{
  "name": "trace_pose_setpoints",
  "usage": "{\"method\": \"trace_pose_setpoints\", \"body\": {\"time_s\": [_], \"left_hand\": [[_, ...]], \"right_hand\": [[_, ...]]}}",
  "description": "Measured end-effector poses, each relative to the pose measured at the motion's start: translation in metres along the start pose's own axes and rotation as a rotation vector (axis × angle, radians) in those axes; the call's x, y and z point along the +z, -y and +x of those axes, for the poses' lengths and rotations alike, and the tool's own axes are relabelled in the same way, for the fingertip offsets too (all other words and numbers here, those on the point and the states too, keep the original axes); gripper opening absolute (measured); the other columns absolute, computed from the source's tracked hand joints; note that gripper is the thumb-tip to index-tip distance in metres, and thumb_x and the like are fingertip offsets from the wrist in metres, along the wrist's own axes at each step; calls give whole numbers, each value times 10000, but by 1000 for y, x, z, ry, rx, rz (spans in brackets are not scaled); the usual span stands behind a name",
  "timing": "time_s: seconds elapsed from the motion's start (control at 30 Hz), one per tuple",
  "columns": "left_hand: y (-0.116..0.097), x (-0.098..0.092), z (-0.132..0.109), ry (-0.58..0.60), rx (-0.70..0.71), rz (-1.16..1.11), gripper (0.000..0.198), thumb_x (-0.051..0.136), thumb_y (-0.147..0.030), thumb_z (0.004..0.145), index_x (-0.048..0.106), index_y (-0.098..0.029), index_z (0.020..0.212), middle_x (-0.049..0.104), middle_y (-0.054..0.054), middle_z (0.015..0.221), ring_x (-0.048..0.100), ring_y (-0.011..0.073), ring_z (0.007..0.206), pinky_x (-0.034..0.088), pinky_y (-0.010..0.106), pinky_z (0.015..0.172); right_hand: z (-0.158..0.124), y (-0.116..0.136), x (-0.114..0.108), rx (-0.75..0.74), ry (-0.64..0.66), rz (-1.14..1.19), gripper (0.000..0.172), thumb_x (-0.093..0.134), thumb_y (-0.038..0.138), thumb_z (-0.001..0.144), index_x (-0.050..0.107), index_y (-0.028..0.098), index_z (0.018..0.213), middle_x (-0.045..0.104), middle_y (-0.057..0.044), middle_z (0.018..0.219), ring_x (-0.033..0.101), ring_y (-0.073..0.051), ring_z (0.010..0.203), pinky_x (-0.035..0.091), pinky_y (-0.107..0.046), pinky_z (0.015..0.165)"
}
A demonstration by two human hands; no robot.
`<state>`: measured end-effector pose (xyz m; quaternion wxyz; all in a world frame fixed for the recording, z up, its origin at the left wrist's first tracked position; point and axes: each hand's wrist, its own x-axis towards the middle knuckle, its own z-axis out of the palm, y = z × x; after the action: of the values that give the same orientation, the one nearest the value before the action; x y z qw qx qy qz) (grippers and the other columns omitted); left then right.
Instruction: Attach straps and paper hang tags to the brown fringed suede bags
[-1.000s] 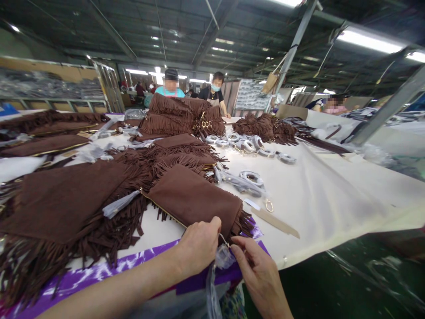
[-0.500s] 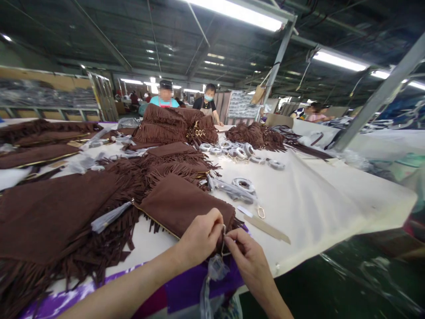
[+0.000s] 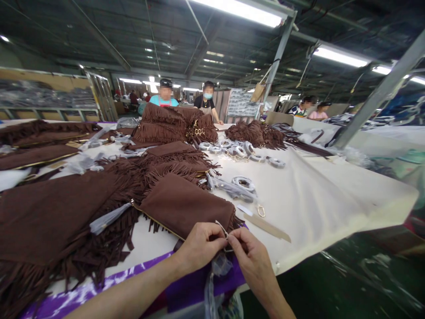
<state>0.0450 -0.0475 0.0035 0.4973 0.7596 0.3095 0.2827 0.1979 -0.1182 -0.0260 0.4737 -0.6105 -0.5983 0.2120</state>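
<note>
My left hand (image 3: 201, 243) and my right hand (image 3: 250, 250) meet at the near edge of the table, fingertips pinched together. Between them runs a thin pale cord (image 3: 222, 227), its end standing up above the fingers. Just beyond lies a dark brown fringed suede bag (image 3: 186, 206) with a gold zipper along its near side. A clear plastic wrapping (image 3: 221, 266) hangs below my fingers; what is inside it cannot be made out. Left of the bag, a plastic-wrapped tassel-like piece (image 3: 111, 217) hangs from the zipper end.
More brown fringed bags (image 3: 49, 212) cover the left of the table. Wrapped grey rings (image 3: 244, 184), a gold oval ring (image 3: 261, 211) and a flat tan strip (image 3: 267, 228) lie to the right. Two people stand across the table. A metal post (image 3: 381, 88) rises at right.
My left hand has lowered slightly, closer to my right fingers. The cord now slants up to the left instead of hanging between the hands. The bag has stayed put.
</note>
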Motion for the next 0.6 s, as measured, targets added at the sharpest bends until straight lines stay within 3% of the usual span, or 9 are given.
{"method": "trace_pose_setpoints", "body": {"time_s": [0.13, 0.23, 0.3, 0.4, 0.47, 0.6], "left_hand": [[1, 0, 3, -8, -144, -187, 141, 580, -239, 718, 596, -144, 615, 542, -27, 566, 452, 102, 548, 319, 215, 529], [-1, -1, 4, 10, -253, -370, 111, 571, -252, 648, 570, -152, 602, 547, -24, 551, 430, 95, 518, 294, 213, 498], [-3, -4, 5, 59, -302, -501, 106, 571, -256, 609, 564, -151, 593, 581, -5, 572, 456, 100, 537, 308, 215, 510], [-3, -8, 7, 116, -342, -637, 102, 592, -251, 574, 556, -155, 581, 610, 10, 574, 476, 105, 538, 333, 228, 532], [-2, -10, 7, 133, -358, -679, 98, 599, -243, 569, 553, -157, 578, 631, 20, 578, 479, 106, 529, 326, 235, 530], [-2, -11, 8, 141, -372, -711, 85, 603, -214, 559, 560, -142, 575, 726, 98, 761, 520, 115, 596, 314, 239, 548]], "right_hand": [[2, -2, -6, -30, -1, -110, 249, 479, 367, 948, 579, 217, 777, 574, 8, 677, 543, -179, 621, 407, -259, 561], [2, 0, -15, -83, 134, -147, 198, 461, 314, 950, 596, 219, 840, 616, -12, 741, 584, -192, 682, 455, -273, 614], [-1, 0, -20, -141, 237, -168, 128, 510, 264, 916, 623, 219, 957, 659, -56, 955, 622, -226, 894, 500, -320, 790], [-10, -6, -27, -183, 326, -204, 326, 593, 204, 843, 606, 229, 1168, 498, -109, 1391, 455, -285, 1289, 400, -431, 1064], [-16, -14, -31, -197, 332, -224, 397, 564, 194, 863, 568, 242, 1257, 364, -104, 1514, 343, -289, 1384, 349, -469, 1115], [-16, -31, -42, -273, 182, -282, 376, 421, 197, 951, 538, 248, 1305, 288, -90, 1559, 348, -266, 1389, 399, -438, 1097]]}}
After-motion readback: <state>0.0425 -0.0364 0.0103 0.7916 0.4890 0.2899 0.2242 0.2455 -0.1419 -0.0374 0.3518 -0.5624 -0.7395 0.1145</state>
